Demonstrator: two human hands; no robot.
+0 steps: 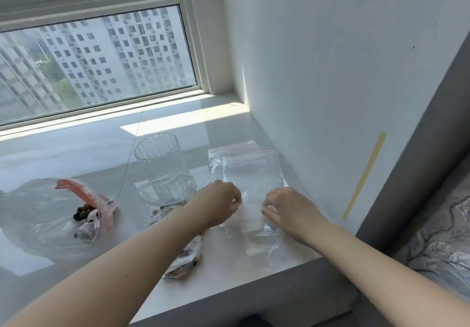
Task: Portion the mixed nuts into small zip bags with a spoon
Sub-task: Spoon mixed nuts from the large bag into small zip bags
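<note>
Several small clear zip bags (250,166) with red seal lines lie stacked on the white sill by the right wall. At the near end of the stack, my left hand (218,203) and my right hand (290,211) each pinch an edge of one clear zip bag (250,218). A large clear plastic bag (63,215) with an orange strip holds dark mixed nuts at the left. A small filled bag of nuts (184,263) lies under my left forearm. No spoon is visible.
A tall ribbed glass jar (162,169) stands behind my left hand, near the middle of the sill (76,154). The window is at the back, a white wall at the right. The sill's front edge (229,293) runs below my arms.
</note>
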